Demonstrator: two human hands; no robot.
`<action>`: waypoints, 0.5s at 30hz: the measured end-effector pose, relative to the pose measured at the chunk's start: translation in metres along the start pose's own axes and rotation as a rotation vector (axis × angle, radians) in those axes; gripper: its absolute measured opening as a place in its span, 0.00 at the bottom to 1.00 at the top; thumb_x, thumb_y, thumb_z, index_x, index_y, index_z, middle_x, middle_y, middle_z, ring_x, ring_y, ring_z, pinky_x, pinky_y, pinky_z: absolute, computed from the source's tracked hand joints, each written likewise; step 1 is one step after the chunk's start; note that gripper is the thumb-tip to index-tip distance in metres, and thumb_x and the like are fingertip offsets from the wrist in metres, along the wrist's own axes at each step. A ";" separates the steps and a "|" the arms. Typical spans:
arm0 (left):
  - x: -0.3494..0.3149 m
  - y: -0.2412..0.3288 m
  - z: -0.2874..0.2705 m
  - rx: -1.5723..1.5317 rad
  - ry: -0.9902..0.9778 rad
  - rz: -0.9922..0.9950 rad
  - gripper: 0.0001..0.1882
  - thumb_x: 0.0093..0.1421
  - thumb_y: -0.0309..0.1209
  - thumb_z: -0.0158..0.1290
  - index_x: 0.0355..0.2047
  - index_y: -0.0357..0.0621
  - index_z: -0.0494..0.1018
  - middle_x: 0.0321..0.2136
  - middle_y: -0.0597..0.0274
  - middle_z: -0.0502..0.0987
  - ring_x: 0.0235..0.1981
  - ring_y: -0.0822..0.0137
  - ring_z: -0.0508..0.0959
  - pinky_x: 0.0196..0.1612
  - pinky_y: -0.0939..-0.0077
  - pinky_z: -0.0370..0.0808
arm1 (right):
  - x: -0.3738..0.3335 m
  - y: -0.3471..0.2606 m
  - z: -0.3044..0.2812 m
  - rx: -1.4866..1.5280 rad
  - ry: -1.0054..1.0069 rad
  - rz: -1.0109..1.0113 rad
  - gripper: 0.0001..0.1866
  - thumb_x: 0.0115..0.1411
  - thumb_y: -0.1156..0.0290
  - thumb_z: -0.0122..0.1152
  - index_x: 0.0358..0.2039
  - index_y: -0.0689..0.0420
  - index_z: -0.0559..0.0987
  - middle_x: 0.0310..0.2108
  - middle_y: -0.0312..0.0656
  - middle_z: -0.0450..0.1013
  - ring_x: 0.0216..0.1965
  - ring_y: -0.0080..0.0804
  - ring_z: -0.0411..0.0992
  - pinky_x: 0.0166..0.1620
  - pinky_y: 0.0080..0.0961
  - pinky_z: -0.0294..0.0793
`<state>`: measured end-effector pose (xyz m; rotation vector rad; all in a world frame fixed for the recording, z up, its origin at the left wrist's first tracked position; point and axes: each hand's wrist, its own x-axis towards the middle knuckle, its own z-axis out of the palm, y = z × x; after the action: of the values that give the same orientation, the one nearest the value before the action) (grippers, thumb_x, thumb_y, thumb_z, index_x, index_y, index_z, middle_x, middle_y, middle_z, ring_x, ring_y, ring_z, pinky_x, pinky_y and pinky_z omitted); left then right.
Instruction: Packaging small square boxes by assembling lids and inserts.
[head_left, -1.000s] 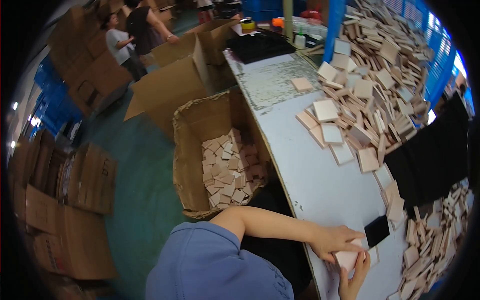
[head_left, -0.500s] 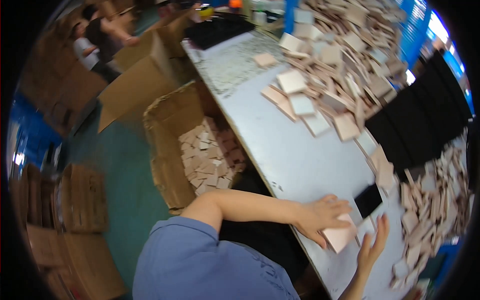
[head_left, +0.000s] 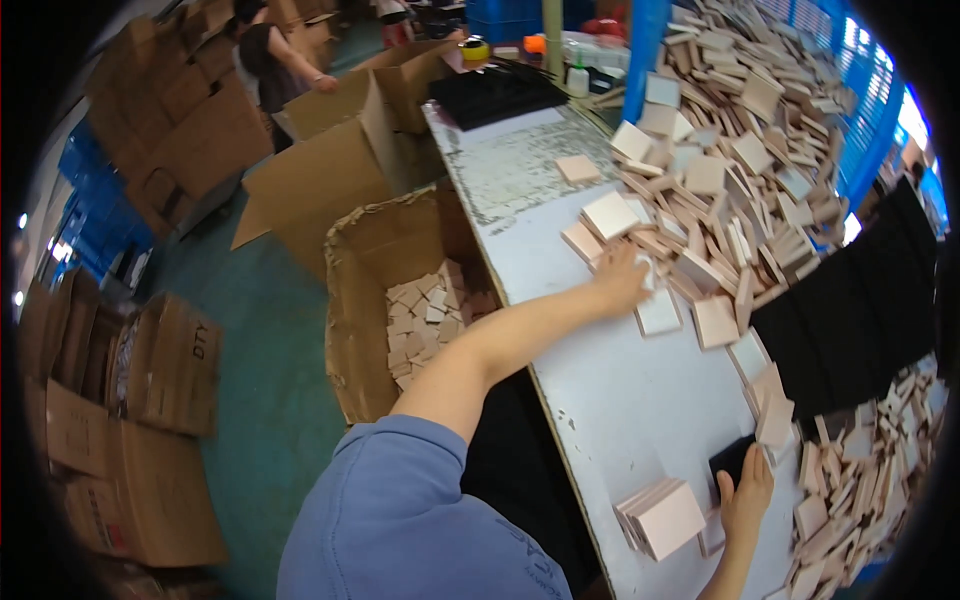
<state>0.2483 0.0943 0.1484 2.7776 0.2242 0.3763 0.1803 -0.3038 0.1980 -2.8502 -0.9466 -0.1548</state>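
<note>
Shifted since the earlier frame: from the tile stack (head_left: 668, 520) to the front fringe of the large tile pile (head_left: 740, 150), with the left hand (head_left: 622, 280); from beside the stack to the black block (head_left: 733, 457), with the right hand (head_left: 745, 495). Left uncovered: the stack, near the left edge of the bench (head_left: 620, 400), toward its near end, with layered edges showing on its left side. State of the hands: on the left, fingers bent over the pile's fringe, contact partly hidden, so impossible to tell whether closed on anything; on the right, open, thumb apart from fingers, against the block, nearer the bench's right edge. Handling, as judged: stiff and flat, probably light singly but weightier when stacked; dry and only slightly slippery, though likely to slide apart if tilted; perhaps prone to chipping at corners. Best gripped by opposite edges; for the stack, squeezed across both ends. Writing: dark printed characters on the side of a brown carton (head_left: 175, 365), plus dark lettering on the blue shirt (head_left: 400, 510); none discernible on visible tile faces
</note>
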 end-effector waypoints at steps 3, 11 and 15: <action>-0.013 -0.009 -0.012 -0.065 -0.054 0.143 0.17 0.54 0.34 0.52 0.39 0.35 0.67 0.54 0.37 0.56 0.56 0.42 0.57 0.56 0.51 0.57 | 0.002 -0.003 0.006 0.017 -0.020 0.049 0.31 0.55 0.63 0.54 0.54 0.70 0.62 0.54 0.61 0.60 0.54 0.56 0.59 0.57 0.42 0.55; -0.087 0.077 -0.035 -0.548 0.246 0.830 0.12 0.47 0.27 0.56 0.28 0.34 0.67 0.49 0.41 0.64 0.48 0.45 0.67 0.50 0.55 0.64 | 0.006 0.001 0.013 0.040 -0.054 0.129 0.25 0.60 0.67 0.44 0.54 0.72 0.62 0.54 0.64 0.58 0.57 0.57 0.55 0.60 0.43 0.50; -0.156 0.146 -0.051 -0.795 -0.018 1.182 0.14 0.46 0.31 0.57 0.20 0.33 0.65 0.52 0.32 0.59 0.55 0.38 0.59 0.53 0.47 0.58 | 0.009 0.012 0.016 0.013 0.009 0.069 0.20 0.62 0.68 0.42 0.47 0.70 0.70 0.50 0.63 0.64 0.53 0.56 0.61 0.57 0.44 0.56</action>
<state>0.1014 -0.0573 0.2087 1.8178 -1.3059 0.5282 0.1954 -0.3058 0.1818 -2.8632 -0.8424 -0.1531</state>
